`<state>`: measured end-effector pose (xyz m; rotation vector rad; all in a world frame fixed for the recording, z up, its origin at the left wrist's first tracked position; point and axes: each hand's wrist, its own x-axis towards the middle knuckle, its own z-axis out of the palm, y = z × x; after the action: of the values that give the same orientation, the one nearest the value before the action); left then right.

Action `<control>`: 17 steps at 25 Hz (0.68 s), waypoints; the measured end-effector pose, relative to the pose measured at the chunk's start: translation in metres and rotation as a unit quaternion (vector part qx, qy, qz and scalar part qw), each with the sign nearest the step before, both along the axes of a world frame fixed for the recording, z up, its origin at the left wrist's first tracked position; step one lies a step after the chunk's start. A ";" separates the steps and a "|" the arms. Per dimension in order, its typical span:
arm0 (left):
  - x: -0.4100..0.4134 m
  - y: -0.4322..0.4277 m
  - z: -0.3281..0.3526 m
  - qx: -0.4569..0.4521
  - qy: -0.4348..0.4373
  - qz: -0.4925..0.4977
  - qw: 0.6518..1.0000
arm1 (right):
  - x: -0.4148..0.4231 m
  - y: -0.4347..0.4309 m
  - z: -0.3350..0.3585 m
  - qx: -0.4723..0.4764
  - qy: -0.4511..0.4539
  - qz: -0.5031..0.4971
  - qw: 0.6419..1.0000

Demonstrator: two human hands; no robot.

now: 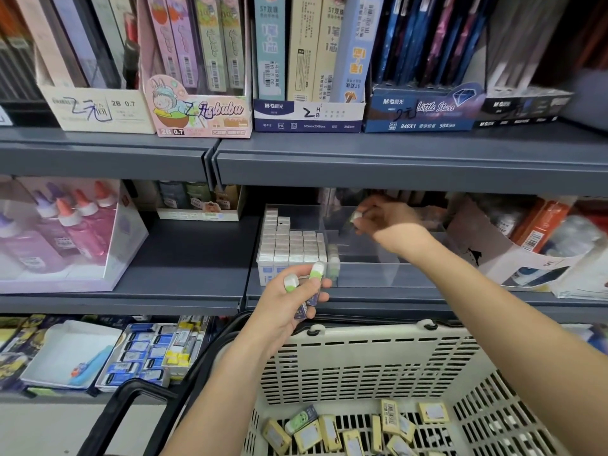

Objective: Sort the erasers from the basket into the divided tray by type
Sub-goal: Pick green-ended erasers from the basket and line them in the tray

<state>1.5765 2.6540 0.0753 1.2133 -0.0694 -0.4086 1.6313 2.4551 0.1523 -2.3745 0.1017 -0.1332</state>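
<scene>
A clear divided tray (362, 274) sits on the middle shelf. Its left compartment is packed with white erasers (289, 241); one green-and-white eraser (333, 264) stands at the front of the right compartment. My left hand (289, 307) grips two green-and-white erasers (304, 281) just in front of the tray. My right hand (385, 218) reaches into the right compartment and pinches another green-and-white eraser (357, 217), blurred. The cream basket (378, 353) below holds several yellow-sleeved erasers (332, 432) and one green-and-white eraser (301, 419).
The grey shelf above (394, 159) overhangs the tray. Glue bottles in a box (65, 232) stand to the left, and packets (543, 232) crowd the tray's right side. The basket's black handle (121, 406) hangs at lower left. Eraser boxes (144, 353) fill the lower shelf.
</scene>
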 end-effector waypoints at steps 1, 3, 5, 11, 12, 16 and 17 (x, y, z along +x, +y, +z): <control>0.000 0.000 0.000 0.001 -0.001 -0.001 1.000 | 0.004 0.004 -0.005 -0.017 0.001 -0.009 1.000; 0.000 0.000 -0.001 0.000 0.001 -0.002 1.000 | 0.008 0.014 -0.015 -0.005 0.001 -0.018 1.000; 0.001 0.001 -0.001 -0.001 0.003 -0.002 1.000 | 0.012 0.021 -0.024 -0.012 0.002 -0.016 1.000; 0.002 0.001 -0.001 -0.005 0.009 -0.004 1.000 | 0.018 0.022 -0.041 -0.039 0.079 0.028 0.996; 0.002 0.001 -0.001 -0.006 0.010 -0.003 1.000 | 0.019 0.021 -0.040 -0.030 0.084 0.033 0.995; 0.001 0.001 -0.001 -0.003 0.011 0.006 1.000 | 0.009 0.018 -0.029 -0.024 0.059 0.028 0.998; 0.001 0.001 -0.001 0.001 0.010 0.007 1.000 | 0.003 0.018 -0.025 -0.015 0.033 0.023 0.999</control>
<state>1.5771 2.6545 0.0744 1.2104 -0.0427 -0.4087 1.6340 2.4733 0.1268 -2.4097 0.0777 -0.0359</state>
